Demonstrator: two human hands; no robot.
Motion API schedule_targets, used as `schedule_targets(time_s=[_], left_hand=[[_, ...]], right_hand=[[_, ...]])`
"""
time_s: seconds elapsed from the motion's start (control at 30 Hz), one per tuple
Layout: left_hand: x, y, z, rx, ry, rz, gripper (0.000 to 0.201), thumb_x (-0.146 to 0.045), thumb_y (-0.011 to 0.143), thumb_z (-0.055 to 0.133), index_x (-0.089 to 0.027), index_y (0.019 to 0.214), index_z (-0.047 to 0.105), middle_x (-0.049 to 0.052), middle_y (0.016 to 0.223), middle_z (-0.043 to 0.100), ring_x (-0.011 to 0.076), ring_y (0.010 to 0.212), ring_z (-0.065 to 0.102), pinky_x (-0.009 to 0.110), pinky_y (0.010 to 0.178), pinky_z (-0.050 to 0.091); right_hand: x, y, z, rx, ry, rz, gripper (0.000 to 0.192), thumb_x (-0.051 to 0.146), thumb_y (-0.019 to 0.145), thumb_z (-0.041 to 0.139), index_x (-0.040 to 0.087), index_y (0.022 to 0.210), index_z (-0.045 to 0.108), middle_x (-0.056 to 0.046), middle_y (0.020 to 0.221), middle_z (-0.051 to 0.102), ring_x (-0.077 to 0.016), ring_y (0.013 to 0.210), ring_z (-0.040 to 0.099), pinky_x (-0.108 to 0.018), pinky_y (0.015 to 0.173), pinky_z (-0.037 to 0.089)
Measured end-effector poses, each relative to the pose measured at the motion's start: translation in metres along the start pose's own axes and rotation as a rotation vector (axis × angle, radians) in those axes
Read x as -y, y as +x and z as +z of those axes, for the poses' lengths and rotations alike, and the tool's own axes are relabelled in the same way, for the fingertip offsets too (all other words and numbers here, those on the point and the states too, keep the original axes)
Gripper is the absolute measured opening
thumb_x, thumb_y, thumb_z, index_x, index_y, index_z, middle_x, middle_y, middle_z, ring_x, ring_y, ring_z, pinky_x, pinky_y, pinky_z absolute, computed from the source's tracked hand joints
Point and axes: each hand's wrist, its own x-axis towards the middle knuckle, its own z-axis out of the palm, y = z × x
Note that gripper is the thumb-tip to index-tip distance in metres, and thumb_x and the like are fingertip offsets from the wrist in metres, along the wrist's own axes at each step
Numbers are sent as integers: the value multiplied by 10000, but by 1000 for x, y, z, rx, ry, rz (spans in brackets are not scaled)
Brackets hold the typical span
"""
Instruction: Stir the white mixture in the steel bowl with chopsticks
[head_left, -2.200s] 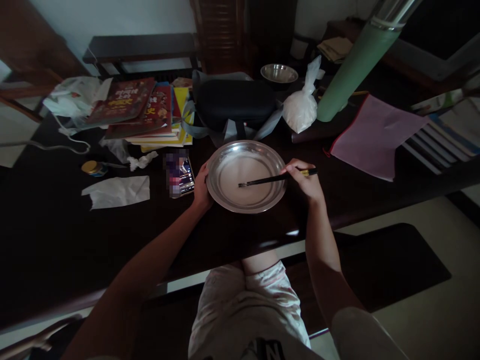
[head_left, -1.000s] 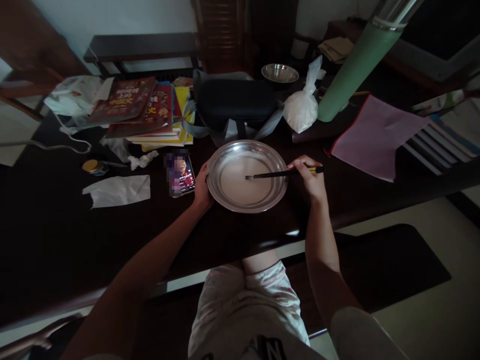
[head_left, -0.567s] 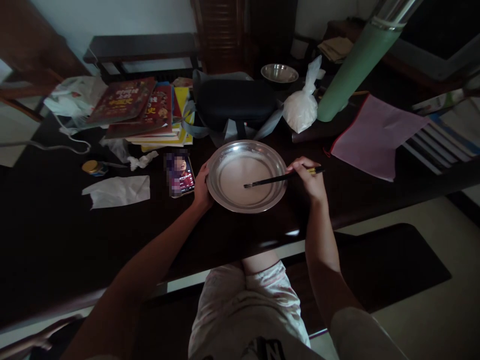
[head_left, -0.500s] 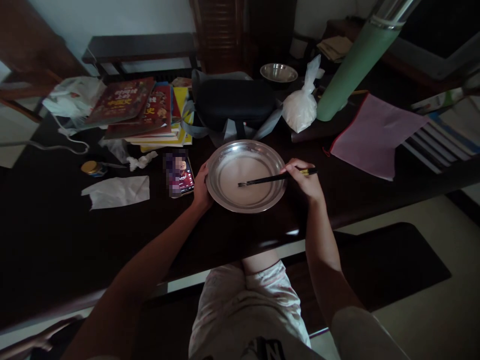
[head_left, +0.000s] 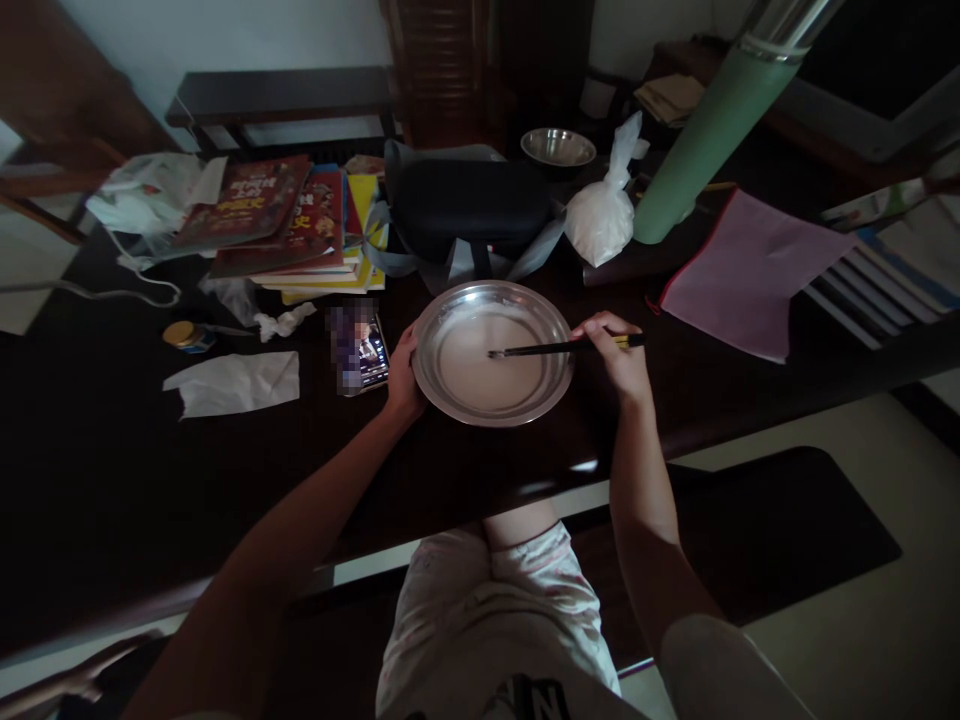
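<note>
Two hands busy: left hand (head_left: 405, 375) gripping rim of metal dish (head_left: 450, 395) on counter (head_left: 112, 470); right hand (head_left: 619, 355) pinching chopsticks (head_left: 551, 348), tips in pale liquid. Risk: hard stirring slopping liquid over shallow rim toward phone (head_left: 360, 348) just beside.

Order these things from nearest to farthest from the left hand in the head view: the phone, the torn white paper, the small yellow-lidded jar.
Measured from the left hand at the metal dish's rim:
1. phone, just beside it, to its left.
2. torn white paper, farther left on the table.
3. small yellow-lidded jar, farthest left, beyond the paper.
</note>
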Motion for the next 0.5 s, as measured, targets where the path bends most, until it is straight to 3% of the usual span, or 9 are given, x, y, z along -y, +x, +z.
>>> schedule_targets(time_s=[0.2,0.37,0.5], left_hand=[[2,0,-1,5,9,30,232,-335,806,681,-232,993,770,46,1159,800,282,1227,695,398,1127,519],[2,1,-2,7,9,27,240,-342,772,696,-236,974,772,46,1146,800,290,1212,697,400,1111,523],[2,1,-3,15,7,21,185,-330,814,680,-242,958,755,40,1129,796,281,1207,689,377,1099,518]], right_hand=[[-2,0,0,127,1,-29,438,675,894,719,265,756,785,-9,747,748,-187,749,718,-346,751,579],[-3,0,-1,-25,8,3,473,706,877,715,259,729,758,-2,705,737,-191,716,720,-337,708,584],[-3,0,0,89,15,-2,460,702,870,727,268,727,772,-7,725,750,-190,727,722,-342,719,592]])
